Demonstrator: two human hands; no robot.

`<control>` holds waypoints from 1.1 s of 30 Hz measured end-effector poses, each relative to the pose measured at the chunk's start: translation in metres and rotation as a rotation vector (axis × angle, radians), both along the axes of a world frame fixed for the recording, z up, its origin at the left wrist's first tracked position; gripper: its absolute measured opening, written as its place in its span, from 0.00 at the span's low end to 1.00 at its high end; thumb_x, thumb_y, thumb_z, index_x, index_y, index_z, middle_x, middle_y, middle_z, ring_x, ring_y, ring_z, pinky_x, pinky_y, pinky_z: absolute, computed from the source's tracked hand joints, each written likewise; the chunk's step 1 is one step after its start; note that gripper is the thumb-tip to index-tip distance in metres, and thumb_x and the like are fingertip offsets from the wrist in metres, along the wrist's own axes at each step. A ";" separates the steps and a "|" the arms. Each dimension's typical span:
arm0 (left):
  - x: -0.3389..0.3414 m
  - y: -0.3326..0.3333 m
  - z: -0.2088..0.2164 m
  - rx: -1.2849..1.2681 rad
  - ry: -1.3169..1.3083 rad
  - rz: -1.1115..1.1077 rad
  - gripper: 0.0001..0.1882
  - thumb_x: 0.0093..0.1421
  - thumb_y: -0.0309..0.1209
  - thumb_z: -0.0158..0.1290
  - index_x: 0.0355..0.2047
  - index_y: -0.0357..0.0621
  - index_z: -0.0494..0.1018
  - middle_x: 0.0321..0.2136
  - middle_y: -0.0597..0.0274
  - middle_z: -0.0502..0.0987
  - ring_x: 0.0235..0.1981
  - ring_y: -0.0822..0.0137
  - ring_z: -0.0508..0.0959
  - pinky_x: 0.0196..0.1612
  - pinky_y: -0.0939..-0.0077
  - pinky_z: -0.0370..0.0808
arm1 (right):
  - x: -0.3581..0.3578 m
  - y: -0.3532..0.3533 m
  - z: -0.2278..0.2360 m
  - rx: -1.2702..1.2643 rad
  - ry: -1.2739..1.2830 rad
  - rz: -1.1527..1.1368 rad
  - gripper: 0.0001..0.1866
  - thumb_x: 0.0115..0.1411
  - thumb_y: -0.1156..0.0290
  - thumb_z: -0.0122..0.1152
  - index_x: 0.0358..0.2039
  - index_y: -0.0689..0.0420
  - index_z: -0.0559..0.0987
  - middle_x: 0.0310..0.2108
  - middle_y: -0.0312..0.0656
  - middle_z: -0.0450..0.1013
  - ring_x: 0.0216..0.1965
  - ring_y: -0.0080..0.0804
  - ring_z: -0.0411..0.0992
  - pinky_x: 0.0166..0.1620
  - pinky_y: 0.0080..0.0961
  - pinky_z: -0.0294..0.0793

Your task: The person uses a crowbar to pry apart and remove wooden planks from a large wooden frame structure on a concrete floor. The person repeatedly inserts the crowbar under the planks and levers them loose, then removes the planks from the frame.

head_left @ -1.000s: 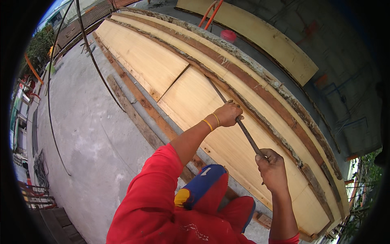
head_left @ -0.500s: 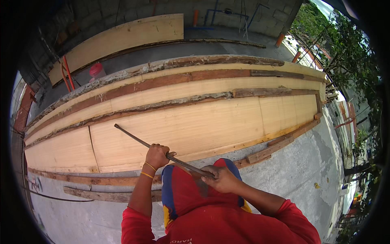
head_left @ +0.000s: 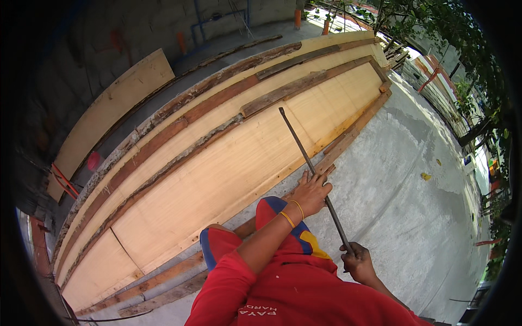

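Note:
A long dark metal pry bar (head_left: 295, 137) slants across the view, its far tip over the pale plywood panel (head_left: 228, 155). Partway along the bar, my left hand (head_left: 311, 196) is on it, fingers bent and partly spread, with yellow bands at the wrist. Lower down, my right hand (head_left: 357, 263) is wrapped round the bar's near end. Rough wooden strips, one of them a grey-brown batten (head_left: 283, 93), run lengthwise over the plywood. Whether the bar's tip touches the panel, I cannot tell.
Loose lumber (head_left: 163, 280) lies along the panel's near edge, on a grey concrete floor (head_left: 402, 179). Behind stand another plywood sheet (head_left: 111, 119) and a block wall (head_left: 141, 27). A pink container (head_left: 94, 161) sits at the far left. Trees and stacked boards (head_left: 429, 73) are at the right.
My view and body have turned right. Both hands and the pry bar have swung rightward, the bar's tip now over the panel's right part. My left hand's fingers look looser on the bar.

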State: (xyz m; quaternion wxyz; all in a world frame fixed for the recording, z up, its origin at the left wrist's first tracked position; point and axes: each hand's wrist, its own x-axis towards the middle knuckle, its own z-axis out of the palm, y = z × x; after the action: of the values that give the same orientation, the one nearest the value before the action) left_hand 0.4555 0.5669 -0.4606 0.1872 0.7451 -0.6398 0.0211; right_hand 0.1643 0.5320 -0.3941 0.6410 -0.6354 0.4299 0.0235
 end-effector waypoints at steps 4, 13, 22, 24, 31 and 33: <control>0.005 0.025 -0.012 -0.075 0.269 0.069 0.24 0.55 0.39 0.67 0.49 0.44 0.76 0.55 0.48 0.74 0.60 0.47 0.72 0.68 0.49 0.63 | 0.027 -0.049 -0.079 -0.095 -0.136 -0.137 0.15 0.60 0.71 0.58 0.45 0.65 0.79 0.21 0.34 0.70 0.18 0.21 0.67 0.23 0.24 0.68; 0.075 0.371 -0.111 0.061 0.475 0.986 0.11 0.60 0.33 0.65 0.37 0.40 0.79 0.38 0.52 0.81 0.33 0.59 0.84 0.41 0.64 0.82 | 0.043 -0.092 -0.228 -0.247 -0.254 -0.169 0.16 0.65 0.62 0.61 0.34 0.66 0.79 0.24 0.42 0.72 0.29 0.30 0.71 0.35 0.32 0.71; -0.055 0.590 -0.133 0.303 0.810 1.840 0.12 0.66 0.33 0.55 0.35 0.33 0.75 0.23 0.56 0.79 0.16 0.64 0.80 0.12 0.71 0.69 | 0.061 -0.082 -0.232 -0.238 -0.198 -0.226 0.17 0.67 0.61 0.60 0.32 0.65 0.78 0.21 0.47 0.72 0.25 0.35 0.70 0.31 0.35 0.70; -0.070 0.598 -0.140 0.362 0.952 1.693 0.20 0.66 0.40 0.54 0.48 0.34 0.76 0.33 0.58 0.82 0.26 0.65 0.81 0.23 0.71 0.74 | 0.115 -0.102 -0.239 -0.249 -0.239 -0.242 0.16 0.67 0.63 0.60 0.33 0.66 0.79 0.22 0.49 0.73 0.24 0.38 0.72 0.32 0.37 0.71; -0.018 0.554 -0.139 0.132 0.826 1.593 0.13 0.64 0.32 0.59 0.35 0.28 0.78 0.26 0.52 0.82 0.23 0.63 0.82 0.26 0.67 0.82 | 0.176 -0.108 -0.232 -0.150 -0.253 -0.298 0.14 0.68 0.66 0.58 0.31 0.65 0.77 0.21 0.39 0.69 0.24 0.28 0.66 0.30 0.31 0.67; -0.002 0.529 -0.133 0.069 0.797 1.502 0.14 0.64 0.32 0.59 0.35 0.29 0.78 0.27 0.52 0.82 0.23 0.63 0.82 0.28 0.67 0.82 | 0.176 -0.108 -0.202 -0.167 -0.227 -0.296 0.13 0.68 0.66 0.59 0.35 0.66 0.79 0.21 0.38 0.68 0.25 0.26 0.66 0.30 0.29 0.67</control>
State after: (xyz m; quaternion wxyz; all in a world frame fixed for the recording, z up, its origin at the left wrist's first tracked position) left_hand 0.4538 1.0959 -0.5932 0.3120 0.9290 0.1380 -0.1437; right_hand 0.3406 0.4239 -0.5963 0.6271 -0.6146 0.4440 -0.1785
